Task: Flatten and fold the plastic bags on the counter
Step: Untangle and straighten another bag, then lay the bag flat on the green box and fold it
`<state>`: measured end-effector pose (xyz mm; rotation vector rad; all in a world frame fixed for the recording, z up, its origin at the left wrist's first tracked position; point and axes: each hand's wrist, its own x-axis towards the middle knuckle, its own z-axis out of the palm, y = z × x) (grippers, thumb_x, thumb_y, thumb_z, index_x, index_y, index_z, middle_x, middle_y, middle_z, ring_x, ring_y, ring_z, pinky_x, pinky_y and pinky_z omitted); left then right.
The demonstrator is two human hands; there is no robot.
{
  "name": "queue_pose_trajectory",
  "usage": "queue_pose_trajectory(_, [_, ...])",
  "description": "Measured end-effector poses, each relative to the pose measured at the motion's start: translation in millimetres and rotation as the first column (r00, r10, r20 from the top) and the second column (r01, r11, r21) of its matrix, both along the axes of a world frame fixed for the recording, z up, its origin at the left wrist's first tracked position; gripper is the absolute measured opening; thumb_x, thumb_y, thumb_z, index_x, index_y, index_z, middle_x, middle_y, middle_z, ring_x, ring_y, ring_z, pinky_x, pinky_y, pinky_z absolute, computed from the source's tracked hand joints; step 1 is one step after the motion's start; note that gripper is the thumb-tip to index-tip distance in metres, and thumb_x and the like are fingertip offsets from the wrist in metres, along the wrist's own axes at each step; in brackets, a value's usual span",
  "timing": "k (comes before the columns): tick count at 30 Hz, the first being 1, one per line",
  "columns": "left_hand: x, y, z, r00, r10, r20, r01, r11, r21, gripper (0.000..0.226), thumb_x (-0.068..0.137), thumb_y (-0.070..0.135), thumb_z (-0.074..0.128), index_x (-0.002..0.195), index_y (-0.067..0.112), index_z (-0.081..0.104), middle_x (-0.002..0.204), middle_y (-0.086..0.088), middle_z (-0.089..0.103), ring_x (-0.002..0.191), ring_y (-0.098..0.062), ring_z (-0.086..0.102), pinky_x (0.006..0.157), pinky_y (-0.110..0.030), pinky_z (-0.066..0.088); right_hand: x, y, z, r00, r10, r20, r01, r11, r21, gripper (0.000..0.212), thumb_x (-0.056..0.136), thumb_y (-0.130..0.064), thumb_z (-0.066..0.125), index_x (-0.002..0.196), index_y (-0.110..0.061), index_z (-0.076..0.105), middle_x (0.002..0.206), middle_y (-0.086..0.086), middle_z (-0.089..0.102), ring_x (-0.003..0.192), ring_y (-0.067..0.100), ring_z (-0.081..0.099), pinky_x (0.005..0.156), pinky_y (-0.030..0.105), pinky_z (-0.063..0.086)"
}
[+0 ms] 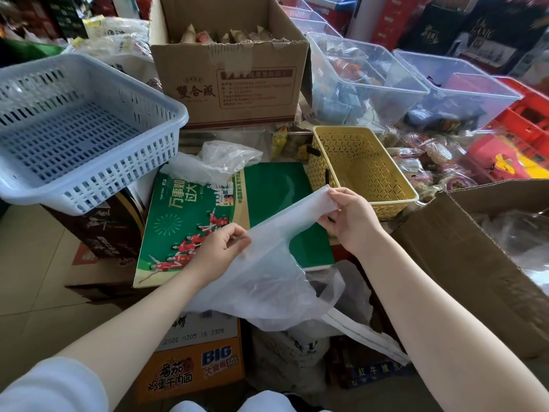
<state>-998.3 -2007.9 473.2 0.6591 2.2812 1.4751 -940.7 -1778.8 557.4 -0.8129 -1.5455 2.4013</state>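
A translucent white plastic bag (pixel 276 263) hangs stretched between my hands above a green printed box (pixel 267 188). My left hand (pixel 219 248) pinches its near upper edge. My right hand (pixel 347 215) pinches the far top corner, close to the yellow basket. The bag's lower part droops toward the boxes below. A second crumpled clear bag (pixel 217 159) lies on the far end of the green box.
A blue slotted basket (pixel 74 185) sits at left, a yellow basket (pixel 395 188) at right of the green box. A brown carton (pixel 231 84) stands behind, clear bins (pixel 416 90) beyond. A big open cardboard box (pixel 460 263) is at right.
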Motion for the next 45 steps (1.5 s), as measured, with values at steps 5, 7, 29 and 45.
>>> queue_pose_trajectory(5, [4,1,-3,0.996,0.09,-0.019,-0.089,0.995,0.036,0.017,0.088,0.032,0.057,0.092,0.016,0.053,0.076,-0.015,0.058,0.061,-0.014,0.045,0.052,-0.02,0.033,-11,0,2,0.994,-0.09,0.061,0.07,0.957,0.28,0.016,0.092,-0.012,0.053,0.076,-0.015,0.057,0.087,0.007,0.056,0.085,0.019,0.058,0.058,0.025,0.052])
queue_pose_trajectory(7, [2,-1,0,0.996,0.091,0.02,-0.092,0.993,0.069,0.015,0.086,0.036,0.059,0.092,0.024,0.054,0.07,-0.013,0.061,0.057,-0.015,0.048,0.05,-0.022,0.034,-16,3,3,0.985,-0.149,0.084,0.112,0.934,0.339,0.016,0.091,-0.011,0.054,0.076,-0.014,0.058,0.079,0.005,0.053,0.067,0.014,0.053,0.05,0.019,0.045])
queue_pose_trajectory(29, [-111,-29,-5,0.837,0.541,-0.077,-0.546,0.835,-0.061,0.024,0.095,0.024,0.048,0.105,0.007,0.062,0.098,-0.003,0.06,0.091,-0.02,0.055,0.071,-0.023,0.034,-12,-45,-88,0.751,0.563,0.344,-0.444,0.046,0.895,0.086,0.069,-0.06,0.063,0.141,-0.028,0.029,0.146,-0.004,0.033,0.136,0.016,0.029,0.113,0.035,0.021])
queue_pose_trajectory(45, [-22,-38,-73,0.382,0.744,0.548,-0.827,0.54,-0.157,0.035,0.092,0.039,0.05,0.115,0.013,0.05,0.104,0.001,0.058,0.091,-0.015,0.056,0.074,-0.03,0.044,-69,-89,-151,0.679,0.351,0.645,-0.656,-0.106,0.747,0.061,0.087,-0.06,0.044,0.139,-0.028,0.037,0.132,0.003,0.049,0.121,0.026,0.045,0.101,0.039,0.034])
